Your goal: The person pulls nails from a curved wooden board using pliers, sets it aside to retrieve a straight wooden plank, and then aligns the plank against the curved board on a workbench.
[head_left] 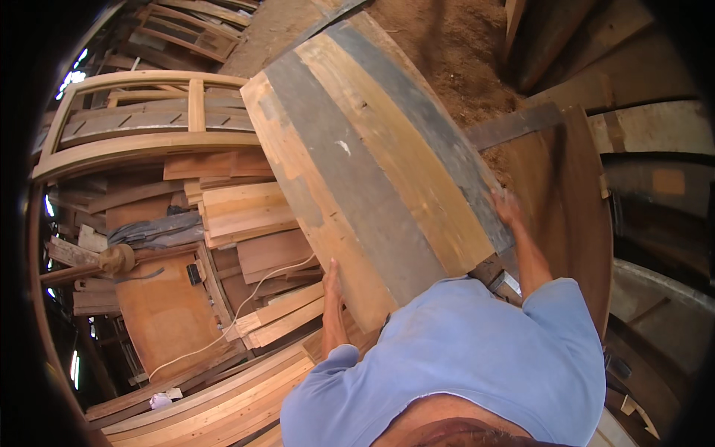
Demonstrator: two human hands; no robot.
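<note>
A large wooden panel (365, 179) of joined boards, striped tan and dark grey, stretches from my body toward the upper left, lying at a slant. On its left edge, near my waist, rests my left hand (332, 283), closed around the rim with its fingers mostly hidden beneath. My right hand (506, 208) grips the opposite edge, its fingers curled at the dark grey strip. The panel's near end meets my blue shirt. What supports the panel from below is hidden.
To the left stand a pale wooden frame (196, 104) and stacked boards (246, 212), with a white cord (257, 287) running over them. Long planks (216, 406) lie at lower left. A brown sheet (570, 216) and leaning panels (655, 127) flank my right. Sawdust covers the floor (454, 56) ahead.
</note>
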